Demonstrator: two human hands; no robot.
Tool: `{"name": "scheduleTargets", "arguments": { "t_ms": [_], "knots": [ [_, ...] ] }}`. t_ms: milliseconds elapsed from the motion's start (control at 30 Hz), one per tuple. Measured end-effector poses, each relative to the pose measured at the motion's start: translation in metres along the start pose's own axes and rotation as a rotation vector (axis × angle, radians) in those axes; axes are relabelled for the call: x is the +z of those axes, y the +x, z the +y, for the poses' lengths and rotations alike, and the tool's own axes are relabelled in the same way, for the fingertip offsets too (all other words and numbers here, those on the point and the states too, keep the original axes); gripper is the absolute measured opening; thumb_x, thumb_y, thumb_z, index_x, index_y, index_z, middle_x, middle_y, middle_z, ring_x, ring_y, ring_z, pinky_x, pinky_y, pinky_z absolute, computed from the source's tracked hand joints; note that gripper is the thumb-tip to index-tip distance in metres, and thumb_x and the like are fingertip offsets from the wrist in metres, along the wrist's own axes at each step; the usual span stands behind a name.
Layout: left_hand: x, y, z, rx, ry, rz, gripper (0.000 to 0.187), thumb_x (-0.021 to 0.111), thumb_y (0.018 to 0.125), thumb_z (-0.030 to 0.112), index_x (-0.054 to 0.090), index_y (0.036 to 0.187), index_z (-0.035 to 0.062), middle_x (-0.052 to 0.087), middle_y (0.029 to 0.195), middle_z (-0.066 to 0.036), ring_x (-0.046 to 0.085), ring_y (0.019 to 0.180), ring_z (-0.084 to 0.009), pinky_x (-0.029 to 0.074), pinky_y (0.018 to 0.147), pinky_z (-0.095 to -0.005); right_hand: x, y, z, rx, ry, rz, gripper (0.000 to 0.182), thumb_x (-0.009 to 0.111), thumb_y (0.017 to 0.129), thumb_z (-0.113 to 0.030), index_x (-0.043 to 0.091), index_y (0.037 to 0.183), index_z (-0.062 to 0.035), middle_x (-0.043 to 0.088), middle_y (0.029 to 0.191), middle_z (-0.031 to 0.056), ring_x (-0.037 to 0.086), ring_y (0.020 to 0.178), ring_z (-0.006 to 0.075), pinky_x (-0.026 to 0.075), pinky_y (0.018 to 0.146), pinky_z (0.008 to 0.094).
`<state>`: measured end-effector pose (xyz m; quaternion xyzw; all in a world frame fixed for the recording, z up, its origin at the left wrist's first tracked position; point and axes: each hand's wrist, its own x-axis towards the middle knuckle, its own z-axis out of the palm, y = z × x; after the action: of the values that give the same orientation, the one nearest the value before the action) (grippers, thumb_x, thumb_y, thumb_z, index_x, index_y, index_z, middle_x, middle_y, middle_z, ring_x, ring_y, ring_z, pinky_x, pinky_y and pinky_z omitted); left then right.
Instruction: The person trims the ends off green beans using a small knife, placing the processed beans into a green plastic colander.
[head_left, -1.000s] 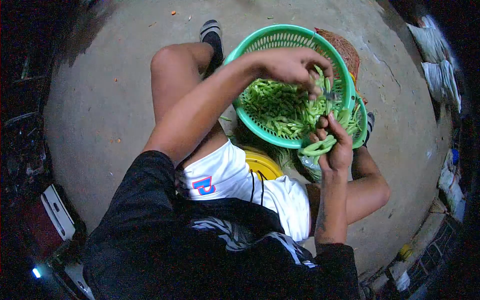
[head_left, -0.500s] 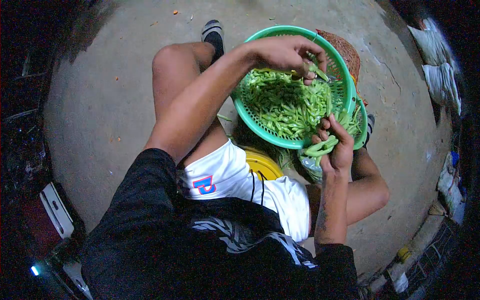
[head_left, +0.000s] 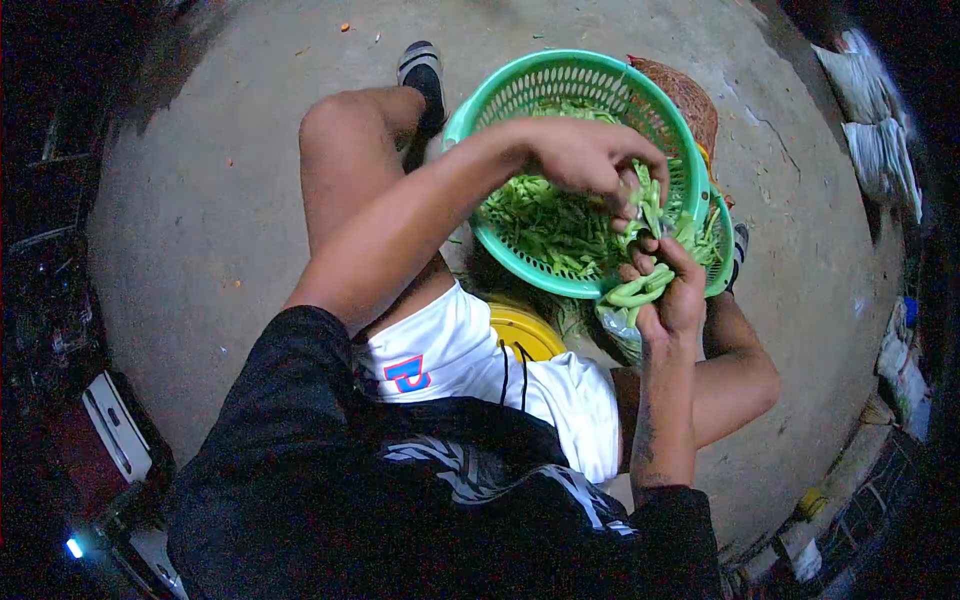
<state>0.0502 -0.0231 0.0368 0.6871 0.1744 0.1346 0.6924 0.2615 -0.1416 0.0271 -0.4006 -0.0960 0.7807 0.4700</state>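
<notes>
My left hand point(head_left: 598, 165) reaches across the green plastic basket point(head_left: 462, 125), its fingers curled down at the right side. Pale green slices point(head_left: 650, 200) show at its fingertips; I cannot tell what tool, if any, sits in the grip. Just below, my right hand point(head_left: 682, 295) is closed around a small bunch of whole green beans point(head_left: 640, 288), their ends pointing up toward the left fingers. A short dark edge shows between the hands. Sliced green beans point(head_left: 555, 235) lie heaped inside the basket, partly hidden under my left forearm.
A second green basket point(head_left: 720, 285) with beans sits under the first one's right side. Behind them stands a reddish mesh sack point(head_left: 680, 95). A yellow round object point(head_left: 525, 330) is between my legs, near a clear plastic bag point(head_left: 620, 325). White sacks point(head_left: 880, 160) lie far right.
My left hand has moved down and right, closer to my right hand. Green slices now show between the hands. The basket looks tipped slightly differently, with more of its far wall visible.
</notes>
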Motion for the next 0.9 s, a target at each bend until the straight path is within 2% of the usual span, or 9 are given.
{"name": "scheduleTargets", "arguments": {
  "t_ms": [100, 200, 433, 500, 533, 600, 800, 833, 900],
  "knots": [
    [-0.010, -0.001, -0.005, 0.061, 0.153, -0.008, 0.034, 0.067, 0.089, 0.002, 0.058, 0.122, -0.0007, 0.068, 0.103, -0.008, 0.069, 0.084, -0.0165, 0.054, 0.083, -0.0314, -0.003, -0.001, 0.002, 0.015, 0.044, 0.015, 0.014, 0.060, 0.099, -0.018, 0.058, 0.105, -0.0054, 0.059, 0.084, 0.0013, 0.051, 0.067, 0.0106, 0.044, 0.060, 0.0275],
    [-0.023, -0.003, -0.012, 0.065, -0.035, 0.087, 0.035, 0.067, 0.089, 0.003, 0.058, 0.122, -0.0002, 0.068, 0.100, -0.008, 0.069, 0.084, -0.0159, 0.053, 0.083, -0.0304, -0.004, 0.002, -0.002, 0.021, 0.038, -0.071, 0.015, 0.058, 0.099, -0.016, 0.058, 0.108, -0.0045, 0.058, 0.084, 0.0014, 0.050, 0.067, 0.0108, 0.043, 0.060, 0.0277],
    [-0.002, -0.005, 0.002, -0.023, 0.081, -0.029, 0.035, 0.068, 0.089, 0.004, 0.059, 0.123, 0.0015, 0.068, 0.095, -0.006, 0.066, 0.085, -0.0133, 0.051, 0.083, -0.0316, -0.003, 0.001, 0.002, 0.007, 0.044, -0.031, 0.015, 0.060, 0.099, -0.017, 0.059, 0.110, -0.0058, 0.057, 0.083, 0.0007, 0.049, 0.065, 0.0102, 0.043, 0.058, 0.0273],
    [-0.019, -0.005, -0.004, 0.126, 0.062, 0.097, 0.035, 0.068, 0.088, 0.005, 0.060, 0.122, 0.0028, 0.067, 0.093, -0.004, 0.065, 0.085, -0.0134, 0.050, 0.082, -0.0308, -0.003, 0.003, 0.001, 0.042, 0.073, -0.052, 0.020, 0.062, 0.097, -0.016, 0.060, 0.113, -0.0054, 0.061, 0.086, 0.0019, 0.048, 0.063, 0.0098, 0.042, 0.056, 0.0268],
    [-0.025, -0.009, -0.002, 0.042, -0.089, 0.102, 0.036, 0.069, 0.087, 0.005, 0.060, 0.122, 0.0029, 0.067, 0.095, -0.004, 0.064, 0.084, -0.0131, 0.051, 0.081, -0.0305, -0.001, 0.003, 0.000, 0.036, 0.076, -0.057, 0.020, 0.062, 0.097, -0.016, 0.060, 0.113, -0.0054, 0.061, 0.086, 0.0019, 0.048, 0.063, 0.0098, 0.042, 0.056, 0.0268],
    [-0.029, -0.012, 0.001, -0.035, -0.029, 0.128, 0.037, 0.070, 0.087, 0.006, 0.060, 0.122, 0.0018, 0.066, 0.099, -0.006, 0.064, 0.085, -0.0128, 0.052, 0.082, -0.0300, 0.005, 0.001, 0.000, 0.002, -0.014, 0.009, 0.024, 0.062, 0.096, -0.015, 0.060, 0.117, -0.0044, 0.064, 0.090, 0.0034, 0.049, 0.062, 0.0094, 0.042, 0.055, 0.0264],
    [-0.019, -0.004, -0.003, -0.027, 0.094, 0.055, 0.037, 0.069, 0.088, 0.005, 0.062, 0.124, 0.0011, 0.068, 0.108, -0.007, 0.065, 0.086, -0.0115, 0.053, 0.081, -0.0304, 0.002, 0.000, 0.000, 0.087, -0.155, -0.105, 0.034, 0.059, 0.085, -0.014, 0.062, 0.115, 0.0015, 0.063, 0.088, 0.0072, 0.057, 0.066, 0.0155, 0.049, 0.059, 0.0281],
    [-0.018, -0.001, -0.006, 0.058, 0.128, 0.022, 0.036, 0.069, 0.088, 0.005, 0.064, 0.123, 0.0006, 0.068, 0.114, -0.008, 0.065, 0.090, -0.0136, 0.052, 0.084, -0.0306, 0.001, 0.000, 0.000, 0.140, -0.137, -0.150, 0.036, 0.058, 0.082, -0.014, 0.062, 0.114, 0.0025, 0.062, 0.086, 0.0075, 0.057, 0.066, 0.0168, 0.050, 0.059, 0.0290],
    [-0.016, 0.002, -0.007, 0.002, 0.094, -0.045, 0.035, 0.069, 0.088, 0.006, 0.064, 0.122, 0.0003, 0.069, 0.113, -0.007, 0.065, 0.094, -0.0152, 0.051, 0.088, -0.0308, 0.004, -0.001, 0.000, 0.155, -0.174, -0.190, 0.036, 0.058, 0.082, -0.015, 0.063, 0.113, 0.0024, 0.061, 0.085, 0.0071, 0.057, 0.066, 0.0170, 0.051, 0.060, 0.0299]
  ]
}}
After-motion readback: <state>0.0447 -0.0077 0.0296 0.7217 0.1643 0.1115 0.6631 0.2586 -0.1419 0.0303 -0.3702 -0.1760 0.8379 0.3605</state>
